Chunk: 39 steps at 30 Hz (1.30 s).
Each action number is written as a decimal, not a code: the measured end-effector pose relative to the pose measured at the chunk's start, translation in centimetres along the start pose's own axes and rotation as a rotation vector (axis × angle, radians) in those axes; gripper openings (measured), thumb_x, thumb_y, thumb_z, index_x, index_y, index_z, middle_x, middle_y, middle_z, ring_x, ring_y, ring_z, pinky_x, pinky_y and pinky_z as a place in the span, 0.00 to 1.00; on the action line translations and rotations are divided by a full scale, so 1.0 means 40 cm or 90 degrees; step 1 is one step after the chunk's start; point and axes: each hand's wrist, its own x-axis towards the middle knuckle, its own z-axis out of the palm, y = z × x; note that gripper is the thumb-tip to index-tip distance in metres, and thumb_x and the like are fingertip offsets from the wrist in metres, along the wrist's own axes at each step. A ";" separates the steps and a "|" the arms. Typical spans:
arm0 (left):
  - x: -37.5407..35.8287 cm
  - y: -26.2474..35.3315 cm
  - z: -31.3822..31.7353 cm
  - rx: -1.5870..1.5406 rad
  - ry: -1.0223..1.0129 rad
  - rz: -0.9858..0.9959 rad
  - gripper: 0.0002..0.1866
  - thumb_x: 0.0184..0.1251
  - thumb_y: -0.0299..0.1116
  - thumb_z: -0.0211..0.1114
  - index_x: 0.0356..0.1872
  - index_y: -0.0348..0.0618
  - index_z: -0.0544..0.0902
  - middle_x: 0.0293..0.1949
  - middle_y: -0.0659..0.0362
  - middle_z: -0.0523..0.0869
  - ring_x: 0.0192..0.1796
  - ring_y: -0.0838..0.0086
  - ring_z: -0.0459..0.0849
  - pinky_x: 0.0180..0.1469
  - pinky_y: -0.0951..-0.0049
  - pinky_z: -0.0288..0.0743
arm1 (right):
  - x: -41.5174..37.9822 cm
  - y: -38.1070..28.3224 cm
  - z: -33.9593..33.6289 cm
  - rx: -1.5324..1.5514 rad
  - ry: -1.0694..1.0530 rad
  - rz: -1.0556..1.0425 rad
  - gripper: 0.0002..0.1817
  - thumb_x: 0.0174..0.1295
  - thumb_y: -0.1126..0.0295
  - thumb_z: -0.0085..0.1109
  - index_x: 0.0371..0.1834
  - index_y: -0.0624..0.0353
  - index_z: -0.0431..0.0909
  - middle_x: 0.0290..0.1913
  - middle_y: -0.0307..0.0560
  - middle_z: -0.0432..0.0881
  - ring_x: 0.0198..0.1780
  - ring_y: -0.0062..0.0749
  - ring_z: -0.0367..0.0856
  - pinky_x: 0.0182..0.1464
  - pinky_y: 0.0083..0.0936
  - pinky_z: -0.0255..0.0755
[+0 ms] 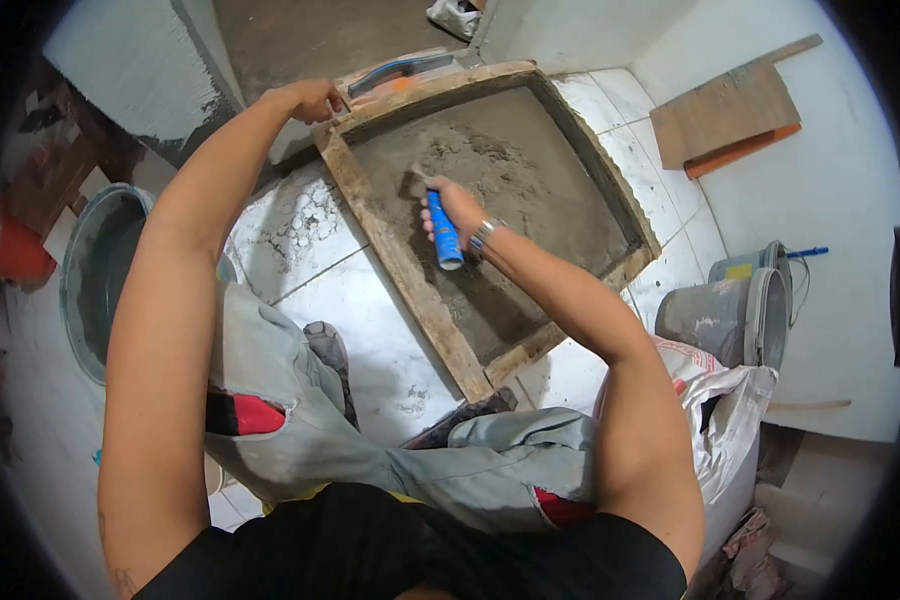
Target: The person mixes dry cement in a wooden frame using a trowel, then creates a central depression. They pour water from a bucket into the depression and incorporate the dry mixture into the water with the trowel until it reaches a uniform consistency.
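Note:
My right hand (455, 215) is closed round the blue handle (445, 238) of a tool whose working end, hard to make out, is over the wet grey mortar (510, 150). A wooden-framed tray (395, 270) holds this mortar, which is rough and lumpy around its upper middle. At the tray's far left corner is my left hand (315, 101), its fingers bent down by the frame's edge; what they hold, if anything, is hidden. Just past the far edge of the frame lies a long tool with a dark blue handle (395, 70).
A large tub (98, 270) stands at the left, near a red container (20, 248). Grey buckets (715, 318) and a white sack (720, 400) are at the right. A wooden board with a handle (725, 115) leans on the right wall. White tiles (340, 315) surround the tray.

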 end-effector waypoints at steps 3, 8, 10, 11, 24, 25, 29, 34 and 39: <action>0.019 0.014 0.013 -0.033 0.001 0.055 0.20 0.57 0.25 0.61 0.54 0.43 0.82 0.36 0.54 0.86 0.38 0.70 0.84 0.40 0.67 0.77 | 0.094 -0.013 0.024 -0.009 0.025 -0.005 0.18 0.65 0.53 0.50 0.34 0.58 0.68 0.24 0.46 0.76 0.20 0.35 0.77 0.23 0.36 0.76; 0.015 0.023 0.000 -0.003 0.022 0.089 0.20 0.58 0.27 0.60 0.54 0.43 0.82 0.36 0.56 0.85 0.35 0.71 0.82 0.40 0.67 0.76 | 0.127 -0.008 -0.020 0.077 0.091 -0.046 0.17 0.66 0.54 0.47 0.36 0.59 0.67 0.25 0.48 0.76 0.21 0.38 0.77 0.24 0.39 0.77; 0.004 0.001 0.006 -0.024 0.032 0.097 0.21 0.58 0.27 0.60 0.54 0.44 0.82 0.36 0.56 0.85 0.34 0.72 0.82 0.39 0.68 0.76 | 0.049 -0.008 -0.044 0.057 0.102 -0.051 0.17 0.65 0.53 0.49 0.35 0.57 0.68 0.25 0.46 0.76 0.20 0.35 0.77 0.23 0.38 0.77; 0.017 -0.031 0.009 -0.034 0.019 0.083 0.21 0.58 0.26 0.60 0.55 0.43 0.82 0.37 0.55 0.86 0.35 0.71 0.83 0.38 0.68 0.77 | 0.004 -0.005 -0.063 0.041 0.105 -0.055 0.17 0.64 0.52 0.50 0.35 0.56 0.69 0.24 0.45 0.76 0.20 0.34 0.77 0.23 0.37 0.78; 0.080 -0.100 0.063 -0.023 0.115 0.058 0.20 0.61 0.26 0.59 0.56 0.41 0.79 0.35 0.52 0.86 0.31 0.67 0.83 0.34 0.64 0.77 | -0.290 0.069 -0.374 -0.752 0.006 0.020 0.15 0.57 0.59 0.58 0.32 0.61 0.79 0.17 0.42 0.76 0.13 0.28 0.73 0.18 0.29 0.69; 0.080 -0.083 0.062 -0.028 0.111 0.073 0.20 0.61 0.25 0.59 0.56 0.40 0.79 0.34 0.52 0.85 0.30 0.68 0.83 0.34 0.65 0.76 | -0.290 0.087 -0.363 -0.782 -0.014 0.024 0.16 0.57 0.58 0.59 0.33 0.62 0.80 0.17 0.44 0.77 0.13 0.28 0.74 0.18 0.30 0.69; 0.090 -0.061 0.052 -0.014 0.061 0.094 0.21 0.59 0.24 0.59 0.55 0.40 0.79 0.33 0.53 0.85 0.29 0.68 0.81 0.32 0.65 0.75 | -0.227 0.166 -0.329 -0.877 -0.008 -0.054 0.21 0.57 0.54 0.59 0.33 0.66 0.80 0.22 0.56 0.81 0.21 0.43 0.81 0.29 0.39 0.75; 0.073 -0.044 0.053 0.001 0.071 0.059 0.23 0.56 0.23 0.60 0.56 0.41 0.79 0.33 0.53 0.85 0.29 0.69 0.81 0.33 0.64 0.75 | -0.137 0.185 -0.228 -0.958 0.056 -0.254 0.24 0.59 0.52 0.57 0.33 0.70 0.80 0.30 0.69 0.82 0.33 0.62 0.83 0.40 0.47 0.76; 0.078 -0.054 0.054 -0.018 0.083 0.034 0.22 0.58 0.24 0.61 0.57 0.42 0.79 0.36 0.53 0.86 0.31 0.69 0.82 0.35 0.64 0.76 | -0.146 0.099 -0.155 -0.827 0.089 -0.154 0.23 0.60 0.56 0.56 0.27 0.71 0.78 0.25 0.64 0.81 0.25 0.51 0.83 0.32 0.43 0.77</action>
